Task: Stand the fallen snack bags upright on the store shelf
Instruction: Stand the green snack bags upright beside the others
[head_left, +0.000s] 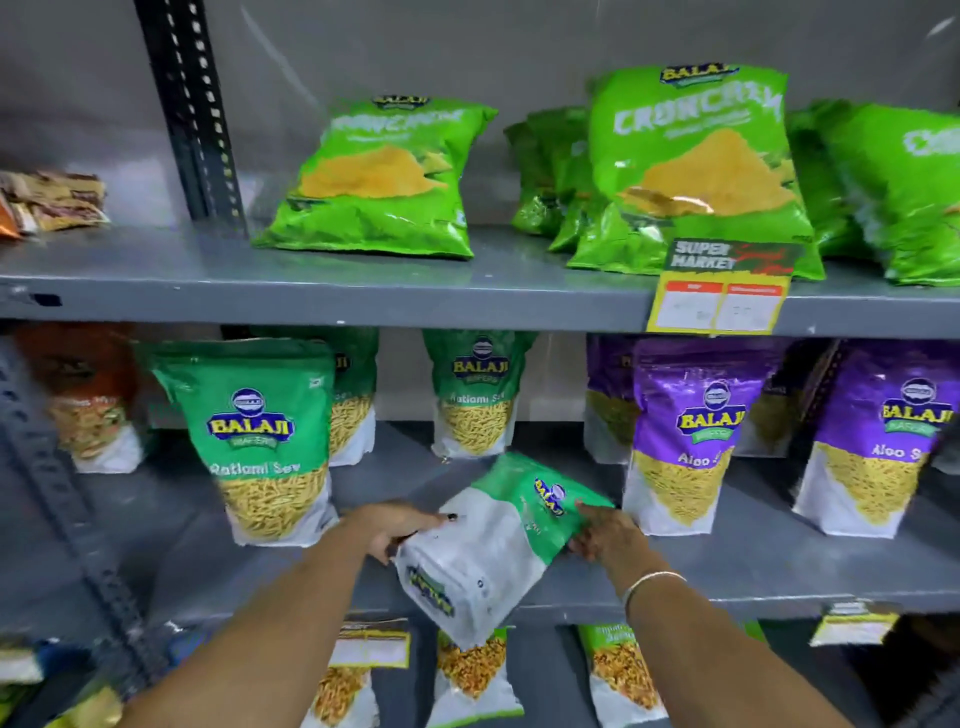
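A green-and-white Ratlami Sev bag (493, 545) lies tilted at the front edge of the middle shelf (753, 582), its white bottom end hanging over the edge toward me. My left hand (395, 527) grips its lower left side. My right hand (605, 535) holds its green top end on the right. Upright green Sev bags stand to the left (260, 441) and behind (475, 395).
Purple Aloo Sev bags (685, 441) stand upright at the right of the same shelf. Light green Cruncham bags (384, 176) lean on the upper shelf, beside a yellow price tag (719, 301). More snack bags stand on the shelf below (472, 680). A dark slotted upright (192, 114) rises at left.
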